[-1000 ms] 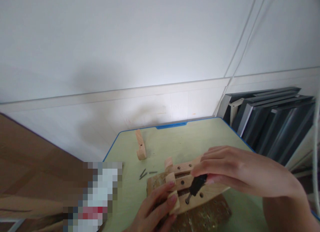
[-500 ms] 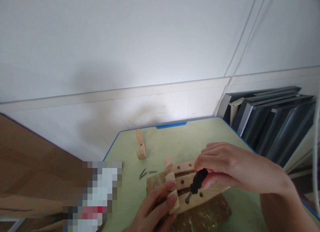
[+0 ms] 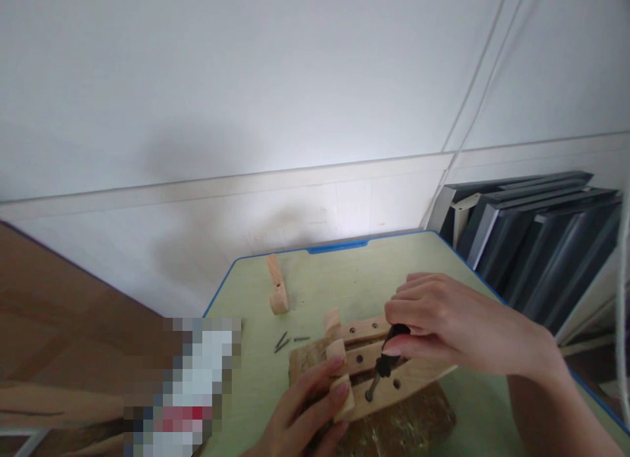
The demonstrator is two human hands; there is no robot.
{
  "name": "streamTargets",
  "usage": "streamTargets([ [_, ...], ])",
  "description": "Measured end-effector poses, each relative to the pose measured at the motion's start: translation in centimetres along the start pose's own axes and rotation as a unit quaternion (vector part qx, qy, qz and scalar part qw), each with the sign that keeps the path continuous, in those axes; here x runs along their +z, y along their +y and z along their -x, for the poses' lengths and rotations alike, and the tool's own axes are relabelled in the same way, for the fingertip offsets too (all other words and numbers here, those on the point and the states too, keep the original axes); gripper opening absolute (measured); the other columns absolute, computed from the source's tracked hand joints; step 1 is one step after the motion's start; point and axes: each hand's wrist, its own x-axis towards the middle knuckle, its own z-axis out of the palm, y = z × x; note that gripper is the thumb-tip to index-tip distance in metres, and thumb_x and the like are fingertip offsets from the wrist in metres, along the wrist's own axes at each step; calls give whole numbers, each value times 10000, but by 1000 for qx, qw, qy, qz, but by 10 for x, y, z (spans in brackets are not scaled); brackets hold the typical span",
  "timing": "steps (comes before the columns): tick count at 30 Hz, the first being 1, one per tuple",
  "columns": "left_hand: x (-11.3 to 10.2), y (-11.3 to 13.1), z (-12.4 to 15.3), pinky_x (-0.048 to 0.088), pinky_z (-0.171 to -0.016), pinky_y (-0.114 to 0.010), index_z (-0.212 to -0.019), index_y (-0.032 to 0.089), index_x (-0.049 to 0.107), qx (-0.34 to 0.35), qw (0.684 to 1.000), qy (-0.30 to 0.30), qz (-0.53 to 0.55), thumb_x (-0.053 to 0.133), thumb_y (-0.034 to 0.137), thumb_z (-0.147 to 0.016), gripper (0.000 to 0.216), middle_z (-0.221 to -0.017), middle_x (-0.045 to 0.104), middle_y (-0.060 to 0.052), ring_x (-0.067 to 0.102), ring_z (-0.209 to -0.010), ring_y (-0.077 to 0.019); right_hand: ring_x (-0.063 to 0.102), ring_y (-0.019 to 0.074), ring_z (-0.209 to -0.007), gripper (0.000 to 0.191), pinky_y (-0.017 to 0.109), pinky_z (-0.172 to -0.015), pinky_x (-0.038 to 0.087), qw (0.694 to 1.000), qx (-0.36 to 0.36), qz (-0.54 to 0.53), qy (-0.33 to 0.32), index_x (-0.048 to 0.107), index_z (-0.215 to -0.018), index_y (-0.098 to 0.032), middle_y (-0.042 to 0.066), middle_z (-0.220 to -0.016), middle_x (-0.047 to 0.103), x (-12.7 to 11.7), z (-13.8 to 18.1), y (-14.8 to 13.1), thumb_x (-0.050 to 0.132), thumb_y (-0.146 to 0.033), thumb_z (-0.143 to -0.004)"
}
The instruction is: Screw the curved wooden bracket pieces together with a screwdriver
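Note:
In my right hand (image 3: 438,322) is a screwdriver (image 3: 384,365) with a black handle, fingers wrapped round it. Its tilted shaft reaches down into a dark hole near the left end of the nearest wooden piece (image 3: 418,386). My left hand (image 3: 310,411) grips the raised left ends of the wood, its fingertips on the nearest piece and on the middle wooden piece (image 3: 337,349). Behind them lies a third wooden piece (image 3: 363,328) with holes in it. A worn brown board (image 3: 428,408) is underneath the pieces. Whether a screw sits under the tip I cannot tell.
A loose hooked wooden piece (image 3: 277,286) lies toward the back left of the green table (image 3: 394,260). Several screws (image 3: 282,342) are left of the board. Dark panels (image 3: 531,227) lean at the right, and a white wall (image 3: 295,102) stands behind.
My right hand has turned slightly on the screwdriver, its wrist shifting a little left, and the handle has tilted. My left hand and the wood have stayed in place.

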Motion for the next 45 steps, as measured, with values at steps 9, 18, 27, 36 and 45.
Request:
streamTargets([
  [9, 1, -5, 0, 507, -859, -313, -1212, 102, 423, 17, 1000, 15, -13, 494, 25, -775, 449, -1276, 400, -180, 450, -1164, -235, 495, 120, -702, 235, 251, -641, 321, 998, -35, -51, 10, 530, -860, -174, 5, -726, 579, -2, -3, -6, 401, -370, -885],
  [18, -1, -3, 0, 492, -892, -297, -1220, 81, 409, 2, 1000, 4, 15, 502, -26, -756, 485, -1303, 323, -173, 454, -1154, -222, 534, 146, -904, 205, 251, -761, 378, 986, -65, -146, -52, 527, -1052, -170, 61, -970, 610, -12, 8, -7, 442, -163, -866],
  [27, 1, -5, 3, 500, -873, -321, -1217, 104, 407, -1, 1000, 8, 13, 502, -10, -767, 474, -1284, 354, -179, 437, -1164, -237, 528, 135, -752, 161, 252, -689, 356, 991, -58, -116, -29, 536, -929, -171, 28, -798, 617, -8, 3, -7, 441, -290, -874],
  [36, -1, -3, -1, 489, -886, -305, -1209, 92, 417, 4, 1000, 1, 1, 514, -7, -758, 472, -1280, 352, -177, 444, -1161, -232, 501, 125, -718, 180, 246, -653, 321, 995, -57, -78, -14, 509, -901, -180, 7, -771, 604, -4, 0, -7, 425, -338, -879],
  [45, 2, -3, 2, 470, -912, -307, -1219, 84, 403, -5, 1000, 3, 12, 512, -48, -743, 506, -1302, 315, -171, 425, -1171, -228, 503, 126, -721, 211, 255, -660, 321, 996, -55, -71, -24, 507, -903, -177, 10, -773, 602, -4, 1, -7, 406, -361, -883],
])
